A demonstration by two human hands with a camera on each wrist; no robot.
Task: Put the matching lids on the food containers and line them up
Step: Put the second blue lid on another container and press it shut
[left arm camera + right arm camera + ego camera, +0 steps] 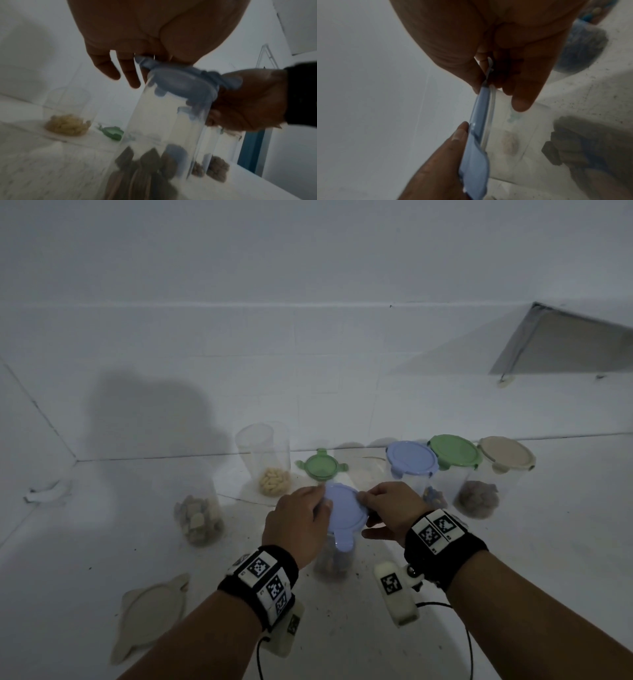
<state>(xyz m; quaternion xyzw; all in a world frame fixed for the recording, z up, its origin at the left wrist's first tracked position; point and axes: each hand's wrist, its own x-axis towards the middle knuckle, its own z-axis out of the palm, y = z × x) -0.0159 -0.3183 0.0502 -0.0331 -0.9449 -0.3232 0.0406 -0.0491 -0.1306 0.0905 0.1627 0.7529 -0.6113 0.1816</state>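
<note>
near the middle of the white tiled counter (513, 559), the left hand (294, 525) and right hand (394, 513) are each pinching an opposite edge of the blue lid (344, 513), which is sitting atop a clear container (163, 128); three lidded containers are standing far right.

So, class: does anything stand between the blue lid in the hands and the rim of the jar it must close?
Nothing visible does. The blue lid already sits on the clear jar, with the left hand and right hand holding its opposite edges. The right wrist view shows lid against rim, no object between.
</note>
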